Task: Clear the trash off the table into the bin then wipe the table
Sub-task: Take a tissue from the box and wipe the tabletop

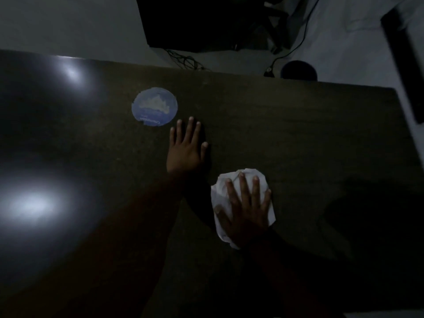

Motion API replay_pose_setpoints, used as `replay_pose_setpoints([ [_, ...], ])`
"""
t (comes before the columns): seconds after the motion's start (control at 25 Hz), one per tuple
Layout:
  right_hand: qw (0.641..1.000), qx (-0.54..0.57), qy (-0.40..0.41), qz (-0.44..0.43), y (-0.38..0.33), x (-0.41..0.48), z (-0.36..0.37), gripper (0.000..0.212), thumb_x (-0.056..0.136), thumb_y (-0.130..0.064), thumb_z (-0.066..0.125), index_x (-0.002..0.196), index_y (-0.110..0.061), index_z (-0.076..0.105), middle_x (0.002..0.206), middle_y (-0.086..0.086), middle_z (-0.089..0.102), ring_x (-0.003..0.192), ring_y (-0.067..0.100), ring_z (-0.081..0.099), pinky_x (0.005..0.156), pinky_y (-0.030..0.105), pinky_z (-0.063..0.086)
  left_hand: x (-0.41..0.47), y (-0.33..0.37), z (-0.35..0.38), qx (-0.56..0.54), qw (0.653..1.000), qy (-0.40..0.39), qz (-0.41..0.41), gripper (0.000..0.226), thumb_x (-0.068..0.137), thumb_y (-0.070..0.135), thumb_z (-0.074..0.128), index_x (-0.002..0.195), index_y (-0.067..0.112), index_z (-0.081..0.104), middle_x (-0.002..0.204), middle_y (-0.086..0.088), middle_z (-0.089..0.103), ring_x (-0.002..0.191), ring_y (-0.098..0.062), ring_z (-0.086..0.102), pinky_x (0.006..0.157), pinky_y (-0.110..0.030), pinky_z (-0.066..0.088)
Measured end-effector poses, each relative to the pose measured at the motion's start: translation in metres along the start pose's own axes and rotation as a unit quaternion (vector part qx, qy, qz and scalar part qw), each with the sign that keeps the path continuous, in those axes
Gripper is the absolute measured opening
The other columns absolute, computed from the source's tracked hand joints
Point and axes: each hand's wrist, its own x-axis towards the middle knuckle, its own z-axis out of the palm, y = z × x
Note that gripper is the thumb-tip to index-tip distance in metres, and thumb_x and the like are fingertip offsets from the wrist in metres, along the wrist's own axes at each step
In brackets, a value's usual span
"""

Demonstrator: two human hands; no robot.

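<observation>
The dark table (298, 138) fills most of the dim view. My right hand (246, 210) lies flat, fingers spread, pressing a crumpled white cloth (221, 191) onto the tabletop near the middle. My left hand (187, 148) rests flat and open on the table just up and left of the cloth, holding nothing. A round blue sticker or disc (154, 106) with a pale picture lies flat on the table just beyond my left fingertips. A dark round bin (299, 70) stands on the floor behind the table's far edge.
A large black box-like object (206, 21) sits on the pale floor beyond the table, with tangled cables (185, 60) beside it. A dark bar (403, 65) runs along the far right. Bright light reflections glare on the table's left side.
</observation>
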Motion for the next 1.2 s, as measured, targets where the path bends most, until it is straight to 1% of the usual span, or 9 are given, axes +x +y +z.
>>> replay_pose_setpoints([
  [0.2, 0.998, -0.008, 0.024, -0.056, 0.020, 0.093, -0.013, 0.085, 0.095, -0.074, 0.028, 0.164, -0.031, 0.004, 0.172, 0.012, -0.008, 0.156, 0.041, -0.009, 0.116, 0.073, 0.009, 0.006, -0.006, 0.011, 0.021, 0.999, 0.038, 0.002, 0.067, 0.103, 0.048, 0.028, 0.166, 0.025, 0.017, 0.175, -0.003, 0.005, 0.161, -0.028, -0.006, 0.130, -0.051, 0.002],
  [0.4, 0.994, 0.003, 0.045, -0.102, 0.015, 0.198, -0.025, 0.081, 0.095, -0.075, 0.025, 0.163, -0.035, 0.007, 0.172, 0.008, -0.003, 0.157, 0.040, -0.005, 0.116, 0.073, 0.007, 0.008, -0.010, 0.024, 0.010, 0.997, 0.081, 0.006, 0.067, 0.101, 0.048, 0.037, 0.164, 0.024, 0.028, 0.173, -0.003, 0.016, 0.161, -0.030, 0.005, 0.129, -0.053, 0.010],
  [0.52, 0.994, 0.024, 0.055, -0.089, 0.000, 0.271, -0.036, 0.082, 0.093, -0.077, 0.023, 0.163, -0.036, 0.009, 0.172, 0.008, 0.001, 0.157, 0.042, -0.003, 0.116, 0.075, 0.005, 0.009, -0.012, 0.023, 0.011, 0.995, 0.097, 0.008, 0.065, 0.102, 0.044, 0.040, 0.163, 0.023, 0.030, 0.173, -0.004, 0.020, 0.161, -0.031, 0.009, 0.128, -0.055, 0.015],
  [0.6, 0.996, 0.025, 0.049, -0.069, -0.013, 0.317, -0.044, 0.083, 0.092, -0.077, 0.018, 0.163, -0.036, 0.006, 0.172, 0.008, -0.003, 0.156, 0.043, -0.005, 0.116, 0.075, 0.003, 0.009, -0.011, 0.024, 0.020, 0.995, 0.096, 0.008, 0.065, 0.102, 0.042, 0.041, 0.163, 0.022, 0.030, 0.173, -0.003, 0.019, 0.161, -0.030, 0.008, 0.129, -0.054, 0.015],
  [0.72, 0.997, 0.041, 0.061, -0.034, -0.033, 0.367, -0.055, 0.083, 0.091, -0.077, 0.016, 0.163, -0.035, 0.010, 0.173, 0.008, 0.000, 0.156, 0.044, -0.003, 0.116, 0.075, 0.001, 0.010, -0.011, 0.022, 0.028, 0.995, 0.095, 0.001, 0.065, 0.102, 0.040, 0.043, 0.163, 0.022, 0.030, 0.173, -0.002, 0.017, 0.161, -0.028, 0.007, 0.130, -0.051, 0.013],
  [0.84, 0.997, 0.058, 0.054, -0.008, -0.047, 0.391, -0.059, 0.083, 0.092, -0.077, 0.017, 0.163, -0.034, 0.010, 0.172, 0.007, 0.004, 0.156, 0.043, -0.002, 0.116, 0.075, 0.001, 0.010, -0.011, 0.021, 0.030, 0.996, 0.080, -0.002, 0.066, 0.103, 0.042, 0.041, 0.165, 0.024, 0.025, 0.174, 0.000, 0.013, 0.162, -0.025, 0.001, 0.131, -0.048, 0.009],
  [0.96, 0.997, 0.063, 0.048, -0.021, -0.044, 0.392, -0.062, 0.082, 0.093, -0.077, 0.018, 0.163, -0.035, 0.011, 0.172, 0.005, 0.009, 0.156, 0.042, 0.001, 0.117, 0.074, 0.000, 0.010, -0.012, 0.021, 0.025, 0.997, 0.077, 0.000, 0.065, 0.104, 0.042, 0.040, 0.165, 0.025, 0.024, 0.174, 0.000, 0.012, 0.162, -0.023, 0.000, 0.131, -0.050, 0.010],
  [1.04, 0.996, 0.069, 0.047, -0.026, -0.026, 0.391, -0.065, 0.082, 0.092, -0.078, 0.020, 0.162, -0.036, 0.014, 0.171, 0.003, 0.012, 0.156, 0.040, 0.002, 0.118, 0.072, 0.000, 0.010, -0.011, 0.020, 0.026, 0.997, 0.074, -0.003, 0.065, 0.104, 0.044, 0.038, 0.165, 0.026, 0.024, 0.174, 0.001, 0.011, 0.162, -0.023, -0.001, 0.131, -0.050, 0.010],
  [1.2, 0.994, 0.070, 0.064, 0.052, 0.057, 0.389, -0.065, 0.077, 0.091, -0.078, 0.022, 0.158, -0.040, 0.022, 0.167, 0.000, 0.022, 0.154, 0.039, 0.011, 0.118, 0.072, 0.005, 0.010, -0.013, 0.019, 0.011, 0.998, 0.066, -0.001, 0.066, 0.103, 0.047, 0.035, 0.165, 0.027, 0.023, 0.174, 0.002, 0.009, 0.162, -0.021, -0.003, 0.131, -0.047, 0.005],
])
